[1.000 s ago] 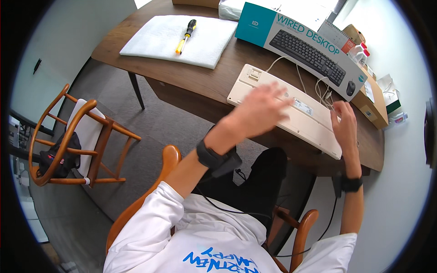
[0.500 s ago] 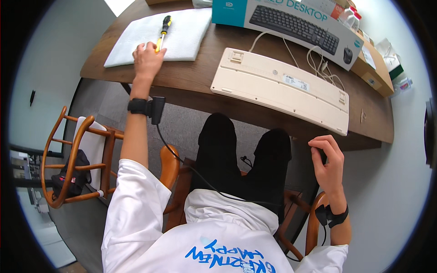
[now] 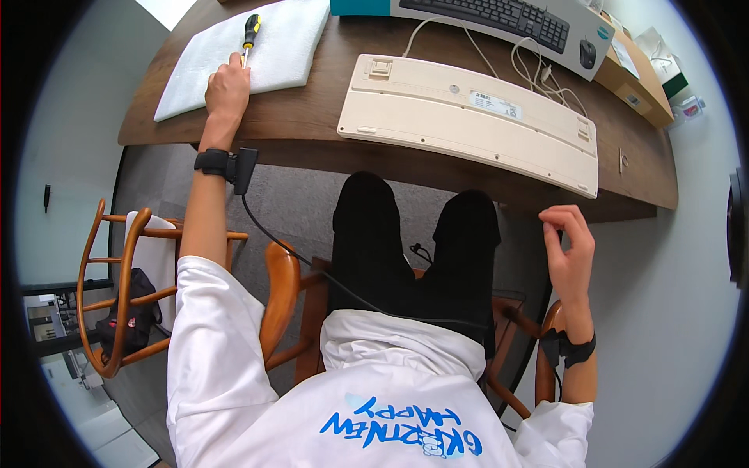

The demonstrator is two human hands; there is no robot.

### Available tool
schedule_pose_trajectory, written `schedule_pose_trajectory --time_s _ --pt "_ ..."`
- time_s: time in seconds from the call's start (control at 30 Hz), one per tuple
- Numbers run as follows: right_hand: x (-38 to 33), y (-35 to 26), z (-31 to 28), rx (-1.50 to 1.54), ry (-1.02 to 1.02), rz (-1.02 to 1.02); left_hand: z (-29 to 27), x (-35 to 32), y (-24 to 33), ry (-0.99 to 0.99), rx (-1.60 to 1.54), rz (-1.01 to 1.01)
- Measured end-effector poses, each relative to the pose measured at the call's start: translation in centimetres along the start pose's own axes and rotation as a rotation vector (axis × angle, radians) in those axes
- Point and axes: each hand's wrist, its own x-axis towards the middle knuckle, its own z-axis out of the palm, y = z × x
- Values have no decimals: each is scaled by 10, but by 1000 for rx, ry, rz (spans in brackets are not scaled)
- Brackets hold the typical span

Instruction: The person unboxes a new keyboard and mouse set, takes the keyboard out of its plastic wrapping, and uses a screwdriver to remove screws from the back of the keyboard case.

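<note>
Dark wood runs across the top of our view as a tabletop (image 3: pixel 328 125), with grey carpet below it and our knees tucked under its near edge.

Our left hand (image 3: pixel 227 84) is stretched far out to the left, arm nearly straight, wrist band and its cable trailing back toward the chair. The hand rests on the near edge of a white foam pad (image 3: pixel 273 47), fingers curled down and closing toward the tip end of a screwdriver (image 3: pixel 250 33) with a yellow and black handle that lies on the pad pointing toward us. We cannot tell whether the fingers already grip the shaft or only touch it.

Our right hand (image 3: pixel 568 251) hangs free below the tabletop's edge, off to the right, raised at chest height with thumb and forefinger lightly pinched and nothing visible between them.

We judge the step in hand to be picking up the screwdriver. The next move calls for a firm hold on it and a carry across to the cream keyboard (image 3: pixel 468 117), which lies face down in the middle of the tabletop, its cable (image 3: pixel 530 74) looping behind. Beyond it stands a box (image 3: pixel 499 19) picturing a black keyboard and mouse.
</note>
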Motion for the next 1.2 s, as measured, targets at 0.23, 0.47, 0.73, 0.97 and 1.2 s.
schedule_pose_trajectory --time_s 0.23,0.47,0.73,0.97,1.2 --pt "4 15 -3 -5 31 18 5 16 -8 -106 45 45" --pt "9 42 -14 48 91 145 19 16 -3 -63 119 32" --pt "31 58 -19 196 135 233 17 20 9 -84 25 -58" --pt "34 45 -17 153 45 154 31 34 -32 43 -182 -204" --pt "24 31 -23 142 35 131 18 52 -61 17 -1302 -610"
